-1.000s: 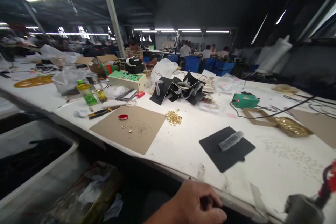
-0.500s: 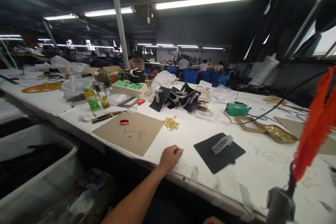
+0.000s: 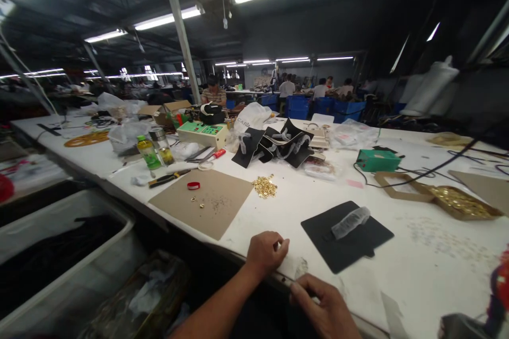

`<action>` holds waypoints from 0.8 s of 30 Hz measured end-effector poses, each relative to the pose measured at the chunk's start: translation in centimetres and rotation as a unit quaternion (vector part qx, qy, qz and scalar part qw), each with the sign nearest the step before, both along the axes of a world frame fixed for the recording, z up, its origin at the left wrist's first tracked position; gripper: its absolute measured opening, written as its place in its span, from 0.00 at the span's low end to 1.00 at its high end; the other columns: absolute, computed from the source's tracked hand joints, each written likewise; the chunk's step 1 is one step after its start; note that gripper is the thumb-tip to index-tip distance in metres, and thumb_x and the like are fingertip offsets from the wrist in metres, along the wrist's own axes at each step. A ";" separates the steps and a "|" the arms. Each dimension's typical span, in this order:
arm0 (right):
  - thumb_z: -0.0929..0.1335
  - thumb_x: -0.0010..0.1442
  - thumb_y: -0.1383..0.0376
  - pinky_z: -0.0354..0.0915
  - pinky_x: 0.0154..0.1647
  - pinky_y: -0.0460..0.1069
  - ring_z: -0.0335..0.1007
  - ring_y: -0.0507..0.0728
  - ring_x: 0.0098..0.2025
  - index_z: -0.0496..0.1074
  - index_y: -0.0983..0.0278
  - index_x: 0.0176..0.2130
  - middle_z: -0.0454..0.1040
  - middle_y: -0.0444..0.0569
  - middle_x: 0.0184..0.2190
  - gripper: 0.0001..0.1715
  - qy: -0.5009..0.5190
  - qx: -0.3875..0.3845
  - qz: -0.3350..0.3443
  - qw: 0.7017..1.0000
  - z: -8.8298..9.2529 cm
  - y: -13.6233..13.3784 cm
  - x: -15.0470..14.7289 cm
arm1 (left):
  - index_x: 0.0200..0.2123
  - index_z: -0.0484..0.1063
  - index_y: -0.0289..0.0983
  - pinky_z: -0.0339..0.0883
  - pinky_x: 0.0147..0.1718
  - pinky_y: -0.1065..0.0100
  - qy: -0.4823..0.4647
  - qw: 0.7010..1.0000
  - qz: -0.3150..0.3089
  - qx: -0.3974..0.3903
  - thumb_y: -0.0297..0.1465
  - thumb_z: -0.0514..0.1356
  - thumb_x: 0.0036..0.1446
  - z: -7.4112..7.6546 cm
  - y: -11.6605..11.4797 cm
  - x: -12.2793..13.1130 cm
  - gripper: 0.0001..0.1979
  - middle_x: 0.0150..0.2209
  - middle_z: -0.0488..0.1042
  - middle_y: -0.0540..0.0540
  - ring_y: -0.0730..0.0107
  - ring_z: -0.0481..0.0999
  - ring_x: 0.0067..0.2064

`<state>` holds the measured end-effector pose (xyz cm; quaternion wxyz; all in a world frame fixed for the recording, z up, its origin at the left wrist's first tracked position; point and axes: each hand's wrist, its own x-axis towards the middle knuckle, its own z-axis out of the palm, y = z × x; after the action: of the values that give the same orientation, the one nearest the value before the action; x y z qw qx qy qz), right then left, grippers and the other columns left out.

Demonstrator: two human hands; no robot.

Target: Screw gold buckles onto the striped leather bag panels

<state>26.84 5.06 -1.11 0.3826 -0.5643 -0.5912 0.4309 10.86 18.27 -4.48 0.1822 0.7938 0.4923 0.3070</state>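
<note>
1. The left hand (image 3: 267, 251) is curled at the edge of the white table (image 3: 278, 217), the right hand (image 3: 324, 307) near it; whether anything is gripped by either cannot be told.
2. The black panel (image 3: 342, 249), topped by a wrapped strip (image 3: 350, 222), is laid beyond the right hand, untouched.
3. Positioning seems to be in hand; for the panel to be grasped, a forward reach is called for.

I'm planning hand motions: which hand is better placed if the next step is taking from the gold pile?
Left, I'd judge: the left hand is nearer the gold pile, which lies almost straight beyond it. The right hand is farther back and off to the right.
</note>
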 end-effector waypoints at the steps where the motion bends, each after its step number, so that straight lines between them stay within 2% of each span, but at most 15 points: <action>1: 0.66 0.65 0.40 0.63 0.39 0.49 0.69 0.58 0.34 0.75 0.61 0.27 0.75 0.46 0.27 0.31 0.011 -0.002 -0.007 1.000 0.7 0.7 -0.2 | 0.26 0.77 0.39 0.60 0.34 0.65 -0.001 1.000 0.000 -0.002 0.40 0.59 0.64 0.0 -0.1 0.0 0.17 0.25 0.76 0.47 0.67 0.70 0.29; 4: 0.67 0.64 0.40 0.64 0.39 0.50 0.69 0.60 0.35 0.75 0.60 0.28 0.75 0.46 0.28 0.29 0.037 -0.010 -0.009 0.999 1.9 2.8 -1.4 | 0.27 0.79 0.39 0.60 0.32 0.66 -0.011 1.000 0.000 -0.011 0.40 0.61 0.62 -0.1 -0.2 -0.3 0.15 0.24 0.77 0.48 0.67 0.71 0.28; 7: 0.67 0.63 0.38 0.64 0.38 0.50 0.69 0.60 0.34 0.73 0.60 0.26 0.74 0.47 0.27 0.31 0.046 -0.009 0.008 0.999 1.8 5.2 -2.6 | 0.28 0.80 0.40 0.59 0.30 0.66 -0.030 0.999 -0.011 -0.027 0.39 0.62 0.62 -0.5 0.0 -0.6 0.13 0.24 0.78 0.48 0.67 0.73 0.28; 11: 0.68 0.63 0.39 0.65 0.38 0.50 0.70 0.59 0.34 0.72 0.61 0.25 0.74 0.46 0.26 0.31 0.051 -0.002 0.021 0.998 1.6 8.9 -3.7 | 0.27 0.78 0.39 0.59 0.30 0.64 -0.037 0.998 -0.037 -0.048 0.41 0.59 0.63 -1.2 0.5 -1.2 0.17 0.27 0.79 0.44 0.63 0.76 0.30; 15: 0.68 0.65 0.41 0.65 0.33 0.49 0.71 0.57 0.29 0.73 0.61 0.27 0.75 0.46 0.24 0.29 0.059 -0.019 0.012 0.998 2.5 13.2 -4.2 | 0.34 0.80 0.41 0.61 0.31 0.64 -0.054 0.994 -0.041 -0.086 0.40 0.57 0.64 -2.1 1.2 -1.5 0.14 0.32 0.82 0.43 0.61 0.78 0.31; 17: 0.69 0.64 0.43 0.66 0.33 0.49 0.72 0.57 0.29 0.74 0.62 0.29 0.78 0.47 0.26 0.27 0.051 -0.014 0.005 0.999 3.4 15.8 -4.2 | 0.34 0.80 0.41 0.64 0.32 0.63 -0.051 0.995 -0.058 -0.071 0.39 0.58 0.64 -3.1 1.8 -1.3 0.13 0.31 0.81 0.41 0.59 0.79 0.32; 20: 0.70 0.63 0.45 0.67 0.36 0.50 0.75 0.57 0.32 0.75 0.64 0.31 0.80 0.50 0.29 0.25 0.051 0.004 -0.004 0.999 4.8 20.7 -4.0 | 0.28 0.79 0.41 0.66 0.33 0.61 -0.029 0.996 -0.060 -0.067 0.38 0.62 0.59 -4.9 3.0 -0.7 0.11 0.26 0.79 0.40 0.56 0.78 0.32; 22: 0.71 0.62 0.47 0.68 0.35 0.50 0.77 0.58 0.34 0.76 0.65 0.33 0.81 0.52 0.32 0.23 0.081 -0.006 -0.016 0.997 5.6 24.5 -4.0 | 0.21 0.76 0.42 0.66 0.30 0.61 0.005 0.991 -0.051 -0.121 0.38 0.66 0.54 -5.4 3.6 -0.3 0.12 0.22 0.75 0.40 0.54 0.77 0.31; 24: 0.73 0.60 0.50 0.68 0.34 0.50 0.79 0.59 0.36 0.77 0.65 0.36 0.81 0.54 0.37 0.20 0.118 -0.025 -0.033 0.992 6.1 28.6 -4.1 | 0.19 0.74 0.43 0.68 0.29 0.61 0.002 0.979 -0.071 -0.193 0.39 0.67 0.56 -4.8 3.8 -0.6 0.15 0.21 0.74 0.41 0.52 0.78 0.34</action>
<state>22.74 33.61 5.01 0.4494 -0.5378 -0.5123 0.4963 10.29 22.11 -9.32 0.3521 0.7772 0.4853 0.1910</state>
